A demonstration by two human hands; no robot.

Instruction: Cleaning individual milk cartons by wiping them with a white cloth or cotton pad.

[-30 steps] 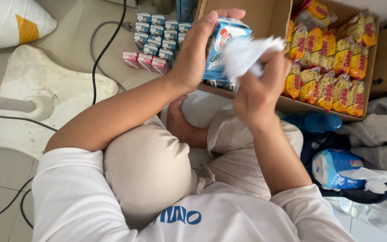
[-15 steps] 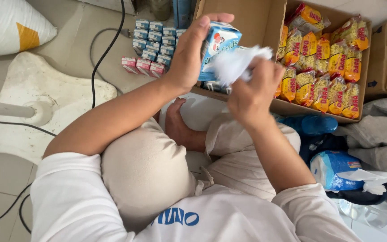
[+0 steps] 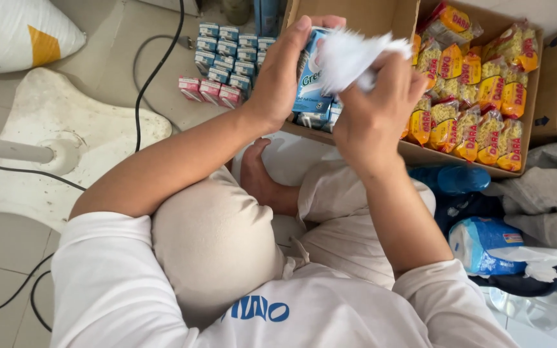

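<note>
A blue and white carton (image 3: 311, 77) is held upright by the left hand (image 3: 282, 77), above the near edge of an open cardboard box (image 3: 356, 16). The fingers of this hand are wrapped around the carton's left side and top, and the thumb is pressed at its upper edge. At 3 o'clock from the carton, touching its front, a crumpled white tissue (image 3: 349, 58) is grasped by the right hand (image 3: 375, 116), whose fingers are clenched around the tissue.

Inside the box, at 3 o'clock from the hands, many yellow and orange noodle packets (image 3: 478, 96) are stacked in rows. More blue cartons are seen in the box just under the held one. At 9 o'clock from the left hand, small blue cartons (image 3: 233, 51) are set on the floor in rows, with three pink cartons (image 3: 211, 90) just below them. A black cable (image 3: 156, 71) is laid across the tiles at 9 o'clock. At 5 o'clock, a blue tissue pack (image 3: 485, 245) is lying beside the person's leg.
</note>
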